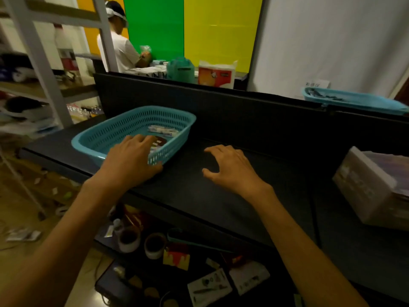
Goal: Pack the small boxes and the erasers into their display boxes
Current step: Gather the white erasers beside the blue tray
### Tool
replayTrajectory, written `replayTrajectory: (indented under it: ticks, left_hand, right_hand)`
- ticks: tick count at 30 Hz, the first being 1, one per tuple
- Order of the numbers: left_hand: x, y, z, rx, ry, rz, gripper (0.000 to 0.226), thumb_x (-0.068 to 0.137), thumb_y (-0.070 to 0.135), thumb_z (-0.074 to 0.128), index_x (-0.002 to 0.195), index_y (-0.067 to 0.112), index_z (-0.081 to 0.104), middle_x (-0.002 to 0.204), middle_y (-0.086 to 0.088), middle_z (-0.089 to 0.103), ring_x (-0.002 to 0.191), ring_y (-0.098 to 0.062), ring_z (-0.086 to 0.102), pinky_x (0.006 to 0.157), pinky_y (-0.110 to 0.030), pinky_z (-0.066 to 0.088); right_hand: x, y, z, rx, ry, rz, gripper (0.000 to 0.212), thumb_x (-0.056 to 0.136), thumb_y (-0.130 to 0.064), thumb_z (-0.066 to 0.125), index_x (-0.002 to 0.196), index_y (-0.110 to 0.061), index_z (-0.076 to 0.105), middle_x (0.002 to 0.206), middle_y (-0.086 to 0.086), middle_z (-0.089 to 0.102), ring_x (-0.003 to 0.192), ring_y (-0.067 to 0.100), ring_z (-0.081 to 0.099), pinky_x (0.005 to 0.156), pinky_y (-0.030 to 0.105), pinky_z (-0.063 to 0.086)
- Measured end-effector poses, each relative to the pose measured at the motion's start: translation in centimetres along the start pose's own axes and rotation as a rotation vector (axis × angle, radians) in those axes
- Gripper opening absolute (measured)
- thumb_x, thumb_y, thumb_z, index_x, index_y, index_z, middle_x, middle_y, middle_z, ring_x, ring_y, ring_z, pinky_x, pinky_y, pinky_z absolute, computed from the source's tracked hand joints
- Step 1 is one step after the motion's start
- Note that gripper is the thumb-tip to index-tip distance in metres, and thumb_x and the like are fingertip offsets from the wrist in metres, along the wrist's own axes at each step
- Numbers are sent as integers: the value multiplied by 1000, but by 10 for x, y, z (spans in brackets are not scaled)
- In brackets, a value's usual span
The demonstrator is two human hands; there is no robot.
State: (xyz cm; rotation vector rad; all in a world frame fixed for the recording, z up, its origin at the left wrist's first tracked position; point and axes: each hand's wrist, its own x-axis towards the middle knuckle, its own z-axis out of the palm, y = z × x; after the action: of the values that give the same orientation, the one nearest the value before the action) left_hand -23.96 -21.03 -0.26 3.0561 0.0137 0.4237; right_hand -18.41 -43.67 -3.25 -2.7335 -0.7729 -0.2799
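Observation:
A blue plastic basket (pixel 124 129) stands on the black table (pixel 221 196), left of centre. Inside it lie a few small white boxes or erasers (pixel 163 130) and a dark item with white marks (pixel 159 141), partly hidden by my fingers. My left hand (pixel 130 160) grips the basket's near right corner, fingers over the rim and thumb against the outer wall. My right hand (pixel 230 167) rests on the bare table to the right of the basket, fingers spread and lightly bent, holding nothing.
A black partition (pixel 243 111) closes the table's far side. A pale carton (pixel 367 185) sits at the right edge, and a second blue basket (pixel 358 100) behind the partition. Tape rolls (pixel 130 239) and clutter lie on a shelf below. A person (pixel 117 47) works at the back.

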Motion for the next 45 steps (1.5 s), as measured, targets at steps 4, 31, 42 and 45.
replayTrajectory:
  ticks: [4,31,42,45]
  left_hand:
    - [51,-45,2,-4,-5,5,70,83,51,61,141,24,33,140,-5,43,126,-25,40,97,-44,40]
    - [310,-156,113,-56,-557,657,67,78,33,72,137,27,39,135,0,49,118,-20,50,99,-36,43]
    - [303,-148,119,63,-652,831,56,83,28,67,132,26,40,108,2,55,87,-15,51,76,-30,45]
    - [293,-154,109,34,-704,855,53,85,29,65,132,28,39,90,9,47,78,-12,50,70,-28,43]
  right_hand:
    - [56,-17,11,24,51,-18,60,88,-44,58,141,-25,38,142,-3,43,131,15,37,109,36,29]
    - [298,-65,82,-245,-518,257,62,92,-27,60,146,-22,31,145,6,41,127,27,44,106,40,38]
    - [282,-71,99,-332,-678,376,73,96,-35,50,152,-17,5,156,9,20,137,29,31,111,42,31]
    - [273,-75,91,-221,-714,382,68,97,-32,48,151,-20,8,152,8,27,133,29,37,108,44,36]
